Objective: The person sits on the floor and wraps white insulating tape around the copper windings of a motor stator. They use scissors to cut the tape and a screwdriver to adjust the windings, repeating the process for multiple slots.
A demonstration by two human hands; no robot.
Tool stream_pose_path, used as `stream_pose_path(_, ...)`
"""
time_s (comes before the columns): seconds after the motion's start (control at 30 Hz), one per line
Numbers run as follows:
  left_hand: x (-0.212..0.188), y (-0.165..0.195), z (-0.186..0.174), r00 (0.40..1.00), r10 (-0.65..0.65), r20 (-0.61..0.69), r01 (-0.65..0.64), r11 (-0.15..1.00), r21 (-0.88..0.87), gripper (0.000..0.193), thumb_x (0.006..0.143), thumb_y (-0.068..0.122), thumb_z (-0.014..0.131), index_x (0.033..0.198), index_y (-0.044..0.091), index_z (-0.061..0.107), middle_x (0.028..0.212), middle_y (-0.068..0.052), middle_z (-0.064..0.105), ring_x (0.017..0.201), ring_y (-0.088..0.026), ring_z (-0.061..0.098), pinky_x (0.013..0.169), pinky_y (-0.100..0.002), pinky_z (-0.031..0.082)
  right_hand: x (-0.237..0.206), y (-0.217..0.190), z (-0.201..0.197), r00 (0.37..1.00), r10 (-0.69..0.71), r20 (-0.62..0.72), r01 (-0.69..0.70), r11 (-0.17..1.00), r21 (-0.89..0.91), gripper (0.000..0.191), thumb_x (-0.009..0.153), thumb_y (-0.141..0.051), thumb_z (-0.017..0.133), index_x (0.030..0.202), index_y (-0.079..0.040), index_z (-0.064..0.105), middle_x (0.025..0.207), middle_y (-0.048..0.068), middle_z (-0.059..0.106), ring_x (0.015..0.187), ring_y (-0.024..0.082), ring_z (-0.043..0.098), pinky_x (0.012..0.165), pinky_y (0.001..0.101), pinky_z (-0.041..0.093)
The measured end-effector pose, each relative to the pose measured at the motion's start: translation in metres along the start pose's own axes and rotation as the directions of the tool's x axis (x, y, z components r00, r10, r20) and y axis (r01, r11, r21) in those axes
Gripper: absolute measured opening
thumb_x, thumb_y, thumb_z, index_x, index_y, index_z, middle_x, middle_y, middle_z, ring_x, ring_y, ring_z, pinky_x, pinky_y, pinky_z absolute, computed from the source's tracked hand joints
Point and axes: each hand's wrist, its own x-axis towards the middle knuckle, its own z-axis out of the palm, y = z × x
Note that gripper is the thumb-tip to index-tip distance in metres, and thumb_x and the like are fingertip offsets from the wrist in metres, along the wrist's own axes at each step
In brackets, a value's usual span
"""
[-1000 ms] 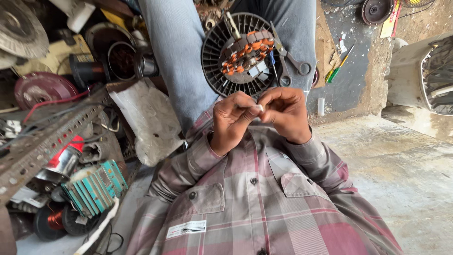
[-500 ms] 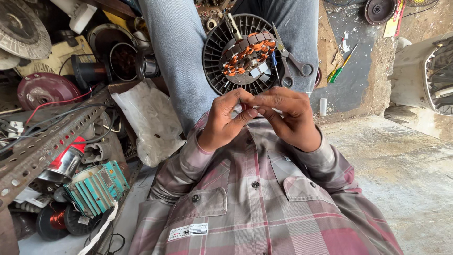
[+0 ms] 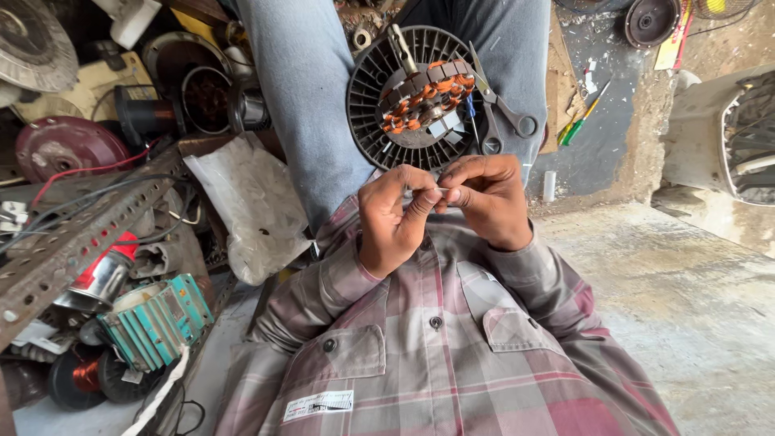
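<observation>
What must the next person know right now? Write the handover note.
Left hand: grip shut on one end of a thin pale piece.
Right hand: pinches the other end.
Both are held over the chest, apart from the round black motor housing on the lap; scissors lie beside it.
Done: copper windings sit in the housing.
Left: the piece is joined to nothing yet.

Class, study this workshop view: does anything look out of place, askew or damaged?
Yes. Grey metal scissors lie open, propped against the round black ribbed fan motor housing on the person's lap. Both hands pinch something small, too small to identify.
</observation>
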Motion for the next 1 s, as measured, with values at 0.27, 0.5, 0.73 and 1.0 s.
stream_pose_path(0.27,0.013,0.012,0.000,0.995,0.086,0.041,-0.091,0.987,0.133,0.009,0.101,0.007,0.071,0.098,0.000,0.066,0.092,-0.009,0.071,0.081,-0.016,0.071,0.072,-0.027,0.058,-0.002,0.005,-0.006,0.997,-0.070,-0.014,0.068,0.994,-0.080,0.015,0.090,-0.006,0.083,0.095,0.003,0.073,0.099,0.014,0.074,0.086,0.017,0.070,0.077,0.0288,0.058)
stream_pose_path(0.5,0.025,0.007,-0.014,0.980,0.002,0.198,-0.010,0.999,0.042,0.011,0.099,0.009,0.074,0.095,0.001,0.068,0.089,-0.006,0.071,0.082,-0.014,0.071,0.074,-0.027,0.056,-0.004,-0.006,-0.002,0.997,-0.081,-0.015,0.076,0.975,-0.209,0.014,0.098,-0.007,0.077,0.097,0.002,0.067,0.097,0.011,0.070,0.086,0.015,0.065,0.081,0.0273,0.054)
stream_pose_path(0.73,0.040,-0.011,-0.010,0.995,-0.044,0.091,0.042,0.999,0.029,0.016,0.100,0.016,0.074,0.096,0.003,0.065,0.089,-0.004,0.068,0.079,-0.014,0.065,0.072,-0.028,0.051,0.021,0.001,-0.004,0.995,-0.088,-0.046,0.081,0.987,-0.142,0.018,0.090,-0.005,0.081,0.097,0.004,0.067,0.098,0.013,0.068,0.089,0.016,0.065,0.079,0.0279,0.054)
stream_pose_path(1.0,0.084,-0.050,-0.033,0.865,0.493,0.094,-0.426,0.622,0.658,0.027,0.096,0.025,0.082,0.112,0.005,0.072,0.107,-0.006,0.067,0.099,-0.024,0.059,0.084,-0.038,0.050,0.064,-0.024,-0.021,0.970,-0.227,-0.087,0.161,0.869,-0.468,0.004,0.095,0.004,0.072,0.096,0.001,0.070,0.099,0.017,0.072,0.084,0.020,0.072,0.074,0.0310,0.061)
